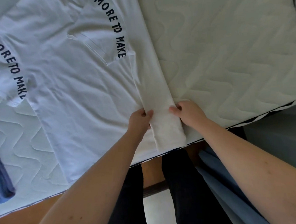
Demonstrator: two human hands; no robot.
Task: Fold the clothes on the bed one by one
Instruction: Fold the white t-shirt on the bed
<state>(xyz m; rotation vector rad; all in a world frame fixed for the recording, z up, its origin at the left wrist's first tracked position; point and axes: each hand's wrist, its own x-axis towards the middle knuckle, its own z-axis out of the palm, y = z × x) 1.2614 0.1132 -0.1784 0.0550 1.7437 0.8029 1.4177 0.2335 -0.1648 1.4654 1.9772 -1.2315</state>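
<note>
A white T-shirt (70,78) with dark lettering "MORE TO MAKE" on both sleeves lies spread flat on the quilted mattress (226,47). Its right side is turned over into a narrow folded strip (152,87) running down to the bed's near edge. My left hand (140,120) pinches the left edge of that strip near its lower end. My right hand (186,113) grips the strip's right edge, fingers curled over the fabric. Both hands sit close together, just above the mattress edge.
A folded blue garment (1,179) lies at the left edge of the bed. Blue fabric (221,181) hangs beside my dark-trousered legs (182,187) below the bed edge. Bare mattress spreads to the right of the shirt.
</note>
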